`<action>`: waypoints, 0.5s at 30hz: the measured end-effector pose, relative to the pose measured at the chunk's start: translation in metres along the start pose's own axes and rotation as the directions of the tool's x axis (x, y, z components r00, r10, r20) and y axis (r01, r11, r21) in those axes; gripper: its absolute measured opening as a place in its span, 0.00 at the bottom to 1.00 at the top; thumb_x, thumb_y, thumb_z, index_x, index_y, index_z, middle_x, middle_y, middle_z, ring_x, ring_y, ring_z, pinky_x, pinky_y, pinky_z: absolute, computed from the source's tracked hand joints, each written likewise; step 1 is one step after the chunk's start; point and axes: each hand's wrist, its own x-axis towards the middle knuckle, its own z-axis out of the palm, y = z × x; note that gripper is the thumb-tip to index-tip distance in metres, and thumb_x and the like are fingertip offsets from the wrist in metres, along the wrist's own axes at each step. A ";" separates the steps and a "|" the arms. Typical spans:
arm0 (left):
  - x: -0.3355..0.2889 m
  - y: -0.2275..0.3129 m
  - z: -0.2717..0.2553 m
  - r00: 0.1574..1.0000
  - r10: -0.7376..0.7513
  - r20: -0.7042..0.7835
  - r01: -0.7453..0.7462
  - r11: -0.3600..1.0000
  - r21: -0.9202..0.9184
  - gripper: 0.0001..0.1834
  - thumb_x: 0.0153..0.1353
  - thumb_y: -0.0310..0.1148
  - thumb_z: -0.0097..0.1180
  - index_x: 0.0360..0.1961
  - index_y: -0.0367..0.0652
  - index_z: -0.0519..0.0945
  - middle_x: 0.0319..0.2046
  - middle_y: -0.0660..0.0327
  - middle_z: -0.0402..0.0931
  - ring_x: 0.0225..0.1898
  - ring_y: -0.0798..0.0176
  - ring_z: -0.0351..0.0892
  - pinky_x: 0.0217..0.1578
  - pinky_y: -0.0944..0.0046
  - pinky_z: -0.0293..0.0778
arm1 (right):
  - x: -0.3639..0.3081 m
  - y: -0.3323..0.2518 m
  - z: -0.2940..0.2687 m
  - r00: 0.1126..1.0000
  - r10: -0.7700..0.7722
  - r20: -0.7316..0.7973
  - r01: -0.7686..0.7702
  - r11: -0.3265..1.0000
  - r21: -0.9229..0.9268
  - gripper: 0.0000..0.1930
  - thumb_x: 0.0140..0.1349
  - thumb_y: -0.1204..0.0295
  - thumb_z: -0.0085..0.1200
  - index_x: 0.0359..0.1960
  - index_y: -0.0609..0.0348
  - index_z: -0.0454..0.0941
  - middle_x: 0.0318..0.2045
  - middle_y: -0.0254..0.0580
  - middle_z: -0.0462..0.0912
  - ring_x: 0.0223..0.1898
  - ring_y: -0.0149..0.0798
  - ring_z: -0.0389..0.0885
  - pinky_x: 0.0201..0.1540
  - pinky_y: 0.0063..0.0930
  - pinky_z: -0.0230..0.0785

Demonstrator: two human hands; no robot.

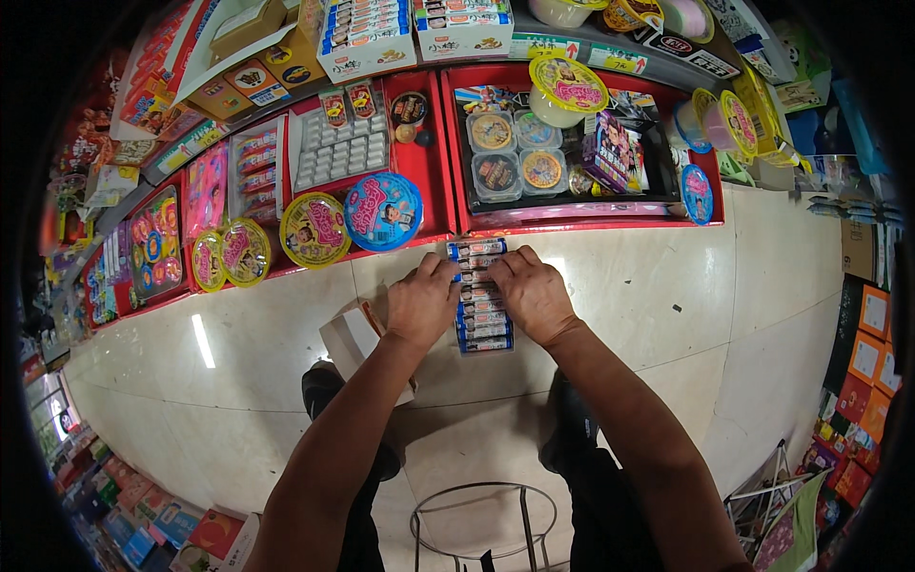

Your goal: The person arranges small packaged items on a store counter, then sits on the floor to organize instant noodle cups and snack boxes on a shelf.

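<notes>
A row of small blue-and-white wrapped packets (484, 319) lies between my hands, low in front of the red display boxes, apparently in a clear tray. My left hand (422, 299) has its fingers bent and pressed against the left side of the packets near the far end. From the right, my right hand (537, 297) curls its fingers onto the edge and top of the same packets. Beside my left forearm an open white cardboard box (355, 341) stands on the floor, partly hidden by the arm.
Red display boxes (455, 181) with tubs and sweets run along the far side. White boxes of similar packets (367, 59) stand on the shelf above. A round metal stool frame (484, 553) is near my legs. Stacked goods line both sides of the tiled floor (648, 334).
</notes>
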 end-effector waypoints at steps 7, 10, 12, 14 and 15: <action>0.001 0.001 -0.002 0.994 0.024 0.105 -0.027 0.999 0.028 0.09 0.55 0.37 0.61 0.36 0.51 0.77 0.38 0.65 0.74 0.34 0.56 0.80 0.32 0.53 0.77 | 0.003 0.009 -0.002 0.993 -0.089 0.079 0.094 0.994 -0.056 0.08 0.55 0.69 0.53 0.35 0.56 0.78 0.35 0.37 0.80 0.43 0.38 0.77 0.40 0.28 0.75; -0.003 -0.002 -0.001 0.995 0.031 0.096 -0.030 1.000 -0.008 0.09 0.55 0.37 0.60 0.37 0.51 0.77 0.38 0.64 0.75 0.34 0.56 0.80 0.32 0.53 0.77 | 0.003 0.012 -0.003 0.986 -0.123 0.113 0.130 0.990 -0.055 0.08 0.53 0.70 0.53 0.35 0.56 0.78 0.35 0.37 0.80 0.42 0.38 0.77 0.40 0.28 0.75; -0.005 -0.004 -0.002 0.998 0.039 0.053 -0.037 0.998 -0.055 0.09 0.56 0.36 0.60 0.39 0.51 0.78 0.38 0.64 0.75 0.34 0.55 0.80 0.32 0.54 0.77 | 0.003 0.012 -0.005 0.988 -0.099 0.116 0.100 0.995 -0.003 0.08 0.52 0.71 0.54 0.34 0.56 0.79 0.35 0.38 0.80 0.42 0.39 0.77 0.39 0.28 0.75; -0.005 -0.006 0.000 0.999 0.030 -0.042 -0.033 0.997 -0.072 0.10 0.57 0.35 0.59 0.40 0.51 0.79 0.38 0.64 0.75 0.34 0.54 0.80 0.32 0.54 0.77 | 0.000 0.011 -0.006 0.995 -0.037 0.089 0.029 0.996 0.089 0.08 0.51 0.73 0.54 0.33 0.55 0.79 0.35 0.38 0.80 0.41 0.40 0.77 0.39 0.28 0.75; -0.004 -0.007 0.001 0.996 0.024 -0.090 -0.032 0.996 -0.080 0.10 0.57 0.35 0.59 0.41 0.51 0.79 0.38 0.64 0.75 0.34 0.54 0.80 0.32 0.54 0.77 | 0.001 0.011 -0.005 1.000 0.011 0.030 -0.013 0.997 0.077 0.08 0.49 0.74 0.56 0.33 0.54 0.80 0.34 0.38 0.80 0.40 0.40 0.78 0.39 0.29 0.76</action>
